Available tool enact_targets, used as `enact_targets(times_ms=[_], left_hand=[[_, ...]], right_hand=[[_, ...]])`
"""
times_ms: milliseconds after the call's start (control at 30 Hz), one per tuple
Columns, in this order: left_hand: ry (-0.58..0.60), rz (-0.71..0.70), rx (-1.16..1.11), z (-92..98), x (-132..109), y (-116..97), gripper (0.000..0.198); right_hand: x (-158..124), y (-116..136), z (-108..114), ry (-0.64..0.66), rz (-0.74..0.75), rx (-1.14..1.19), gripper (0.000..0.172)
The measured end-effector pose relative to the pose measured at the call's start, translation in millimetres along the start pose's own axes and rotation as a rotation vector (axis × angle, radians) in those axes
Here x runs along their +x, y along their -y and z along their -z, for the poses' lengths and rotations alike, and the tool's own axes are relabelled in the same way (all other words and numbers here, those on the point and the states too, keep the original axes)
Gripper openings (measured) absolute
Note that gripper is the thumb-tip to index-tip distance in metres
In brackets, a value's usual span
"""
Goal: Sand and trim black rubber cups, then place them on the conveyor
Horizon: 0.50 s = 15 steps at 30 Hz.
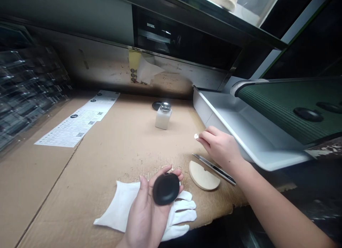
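Note:
My left hand (149,212) is palm up, with a smooth black oval case-like piece (166,189) resting in it and the fingers curled round its far side. Beneath that hand lies a white glove (117,205), flat on the cardboard. My right hand (220,144) is closed in a pinch on a small white wad (196,136), held above the cardboard. Below it are a utility knife (213,168) with a silver blade and a beige half-round pad (203,176) with a small notch. A squarish white bottle with a metal cap (163,116) stands farther back.
Cardboard (88,169) covers the bench. Printed sheets (80,121) lie left, near stacked clear plastic trays (26,88). A black round piece (156,105) sits behind the bottle. A white bin (240,134) stands right, beside a green conveyor belt (280,98) carrying black pieces (308,114).

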<state>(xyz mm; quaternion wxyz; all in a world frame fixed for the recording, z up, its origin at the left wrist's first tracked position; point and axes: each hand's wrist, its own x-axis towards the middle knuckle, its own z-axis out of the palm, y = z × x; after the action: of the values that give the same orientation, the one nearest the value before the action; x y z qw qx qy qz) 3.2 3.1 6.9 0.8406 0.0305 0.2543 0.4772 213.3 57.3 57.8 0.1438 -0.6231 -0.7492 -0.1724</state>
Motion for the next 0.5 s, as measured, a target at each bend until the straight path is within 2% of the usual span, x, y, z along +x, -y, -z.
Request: enact_targets(times_ms=[167,333,500], left_hand=[[0.017,-0.011,0.018,-2.0,-1,-1,0.051],[0.011,0.0,0.028,0.6,0,-2,0.048],[0.123,-0.073,0.124,16.5,8,-3,0.031]], right_hand=[[38,7,-11,0.014,-0.03,0.121,0.022],[107,18,-13,0.022,-0.042,0.229,0.018],[166,26,-22,0.119,-0.033,0.305,0.008]])
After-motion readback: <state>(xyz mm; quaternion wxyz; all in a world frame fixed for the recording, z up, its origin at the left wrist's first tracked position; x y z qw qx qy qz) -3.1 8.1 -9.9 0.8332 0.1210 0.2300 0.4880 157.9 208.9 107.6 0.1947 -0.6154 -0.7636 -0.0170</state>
